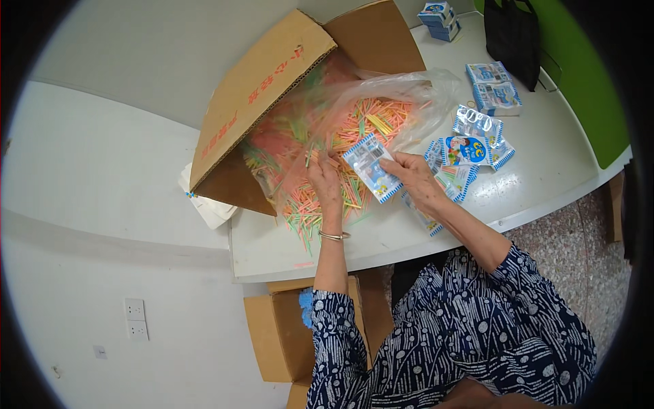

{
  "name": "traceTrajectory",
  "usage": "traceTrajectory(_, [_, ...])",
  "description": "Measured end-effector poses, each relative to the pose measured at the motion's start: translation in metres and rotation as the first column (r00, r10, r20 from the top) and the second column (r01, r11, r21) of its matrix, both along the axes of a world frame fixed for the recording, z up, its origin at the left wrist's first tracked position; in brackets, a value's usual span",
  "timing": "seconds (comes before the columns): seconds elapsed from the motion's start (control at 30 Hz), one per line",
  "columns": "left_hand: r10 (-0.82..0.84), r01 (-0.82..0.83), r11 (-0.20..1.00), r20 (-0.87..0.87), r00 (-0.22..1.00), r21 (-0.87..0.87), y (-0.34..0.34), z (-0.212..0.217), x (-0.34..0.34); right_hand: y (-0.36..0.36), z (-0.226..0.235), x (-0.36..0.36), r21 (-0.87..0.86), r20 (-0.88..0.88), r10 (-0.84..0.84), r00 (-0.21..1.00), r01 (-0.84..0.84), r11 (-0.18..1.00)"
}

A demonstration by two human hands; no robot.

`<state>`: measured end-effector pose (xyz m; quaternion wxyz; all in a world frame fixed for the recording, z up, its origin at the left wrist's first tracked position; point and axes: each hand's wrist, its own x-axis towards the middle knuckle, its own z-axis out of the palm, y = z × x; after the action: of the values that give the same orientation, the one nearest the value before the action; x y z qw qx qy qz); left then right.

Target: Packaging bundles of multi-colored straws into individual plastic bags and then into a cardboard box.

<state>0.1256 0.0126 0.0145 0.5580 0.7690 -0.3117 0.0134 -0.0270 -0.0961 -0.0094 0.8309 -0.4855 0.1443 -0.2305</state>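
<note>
My right hand (pixel 418 180) grips the edge of a flat blue-and-white packet (pixel 372 169) between thumb and fingers. Just left of it, my left hand (pixel 324 181) is closed at the front of a heap of short, thin pastel sticks (pixel 378 121). A few stick ends show at its fingertips; how many it holds is hidden. The pink, green, yellow and orange sticks spill from a clear plastic bag (pixel 436 92) in a tipped cardboard carton (pixel 266 88). To the right of my right hand lie several similar packets (pixel 466 151), some with sticks showing through clear parts.
Stacked blue-and-white packs (pixel 494 88) stand farther right on the white table (pixel 538 160), with small boxes (pixel 439 20) at the back. Beside them is a black bag (pixel 512 41). Below the table's front edge sits an open carton (pixel 272 334) with something blue inside.
</note>
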Motion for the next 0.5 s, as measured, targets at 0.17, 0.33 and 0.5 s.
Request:
traceTrajectory(0.17, [-0.259, 0.071, 0.876, -0.341, 0.903, -0.478, -0.005, 0.018, -0.005, -0.009, 0.003, -0.012, -0.142, -0.089, 0.073, 0.993, -0.085, 0.986])
traceTrajectory(0.33, [-0.433, 0.159, 0.787, -0.349, 0.831, -0.596, -0.008, 0.054, -0.035, -0.016, 0.009, -0.025, -0.280, -0.114, 0.178, 0.977, -0.203, 0.938])
traceTrajectory(0.5, [-0.486, 0.223, 0.767, -0.318, 0.814, -0.601, -0.008, 0.057, -0.051, -0.016, 0.020, -0.033, -0.326, -0.118, 0.243, 0.963, -0.269, 0.906])
